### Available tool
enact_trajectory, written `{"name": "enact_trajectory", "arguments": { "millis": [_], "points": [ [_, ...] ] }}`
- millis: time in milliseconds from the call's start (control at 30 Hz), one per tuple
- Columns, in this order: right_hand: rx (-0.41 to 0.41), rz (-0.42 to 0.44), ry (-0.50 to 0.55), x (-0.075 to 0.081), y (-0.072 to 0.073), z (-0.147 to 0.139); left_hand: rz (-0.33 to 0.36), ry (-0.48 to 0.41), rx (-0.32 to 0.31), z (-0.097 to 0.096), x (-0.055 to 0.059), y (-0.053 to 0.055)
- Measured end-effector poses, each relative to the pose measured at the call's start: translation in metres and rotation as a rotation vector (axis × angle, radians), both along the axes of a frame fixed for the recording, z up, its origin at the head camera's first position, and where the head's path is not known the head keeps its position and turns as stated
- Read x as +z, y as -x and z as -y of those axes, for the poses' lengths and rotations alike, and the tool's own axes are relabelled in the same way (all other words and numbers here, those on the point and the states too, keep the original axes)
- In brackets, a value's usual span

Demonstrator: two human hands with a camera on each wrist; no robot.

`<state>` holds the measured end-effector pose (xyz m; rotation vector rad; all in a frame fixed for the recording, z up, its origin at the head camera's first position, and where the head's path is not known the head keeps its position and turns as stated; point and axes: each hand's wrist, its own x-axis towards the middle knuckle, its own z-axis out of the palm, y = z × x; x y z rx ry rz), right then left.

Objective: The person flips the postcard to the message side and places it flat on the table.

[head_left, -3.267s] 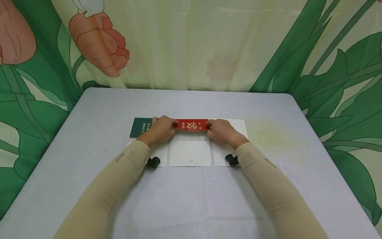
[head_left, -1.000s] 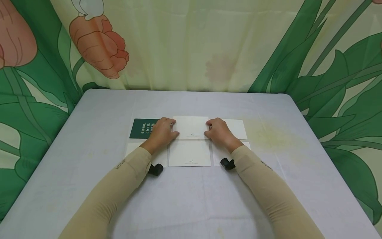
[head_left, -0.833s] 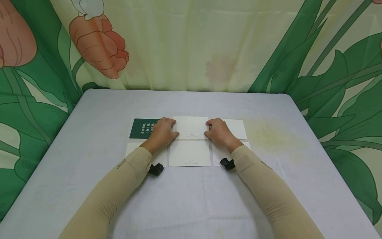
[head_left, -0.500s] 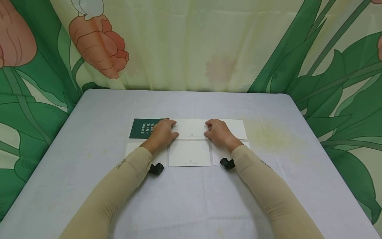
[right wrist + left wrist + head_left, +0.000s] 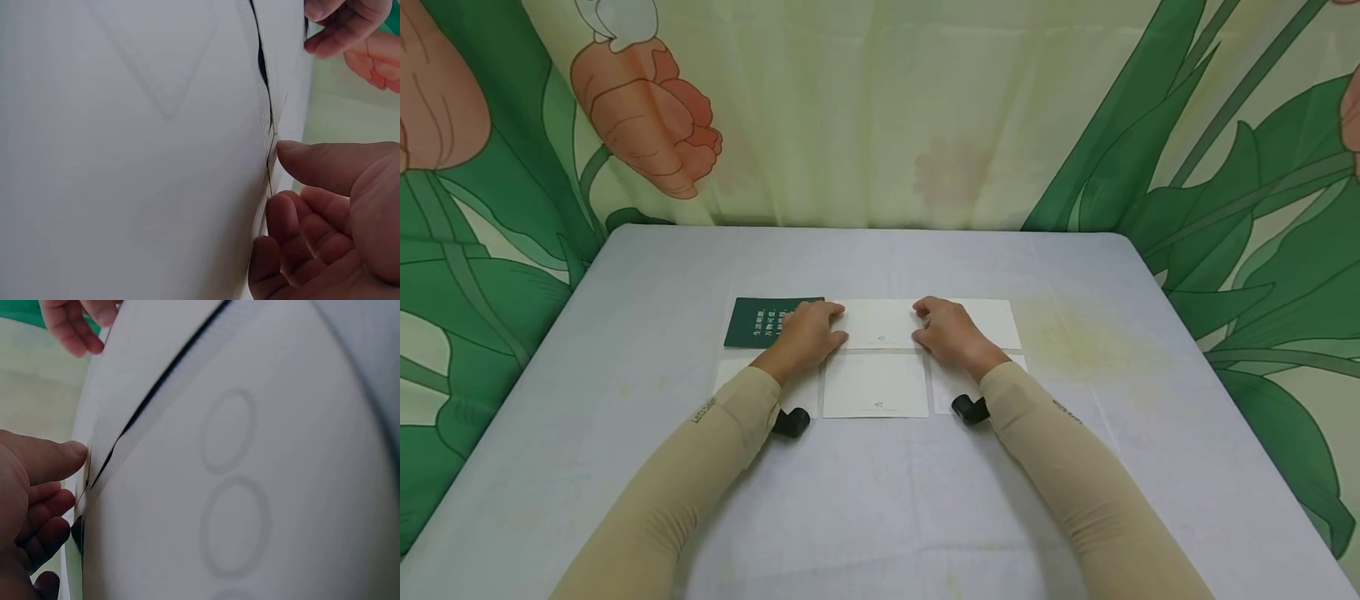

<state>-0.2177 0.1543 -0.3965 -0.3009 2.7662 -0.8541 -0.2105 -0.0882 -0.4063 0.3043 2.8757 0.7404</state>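
In the head view a white card [image 5: 880, 325] lies flat in the middle of the back row. My left hand [image 5: 808, 335] rests at its left edge, thumb and forefinger spread apart along that side. At the opposite edge is my right hand [image 5: 953, 335], its thumb and forefinger also apart. The left wrist view has the left thumb [image 5: 65, 457] right at a card edge, with the fingers loosely bent below. Likewise the right thumb [image 5: 300, 159] is at an edge in the right wrist view. A dark green card [image 5: 752, 325] with pale lettering is partly covered by my left hand.
The back row ends in another white card [image 5: 992, 321] at the right. In front lies a row of white cards, its middle one [image 5: 876, 387] unobstructed and the outer ones partly under my forearms. All lie on a white-covered table [image 5: 880, 500]. A patterned curtain [image 5: 850, 108] hangs behind.
The middle back card showed red in both hands' grip at first; it has been turned white side up. Its far edge has since dropped flat, and both hands stay at its sides.
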Motion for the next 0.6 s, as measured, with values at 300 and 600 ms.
{"name": "enact_trajectory", "arguments": {
  "millis": [300, 600],
  "points": [
    [-0.011, 0.003, -0.004, 0.0023, -0.0011, 0.0006, -0.004, 0.022, -0.006, 0.0002, 0.0016, 0.0019],
    [0.008, 0.025, -0.015, 0.0038, -0.0011, 0.0017, -0.024, 0.023, -0.002, 0.002, -0.0004, -0.0007]
  ]
}}
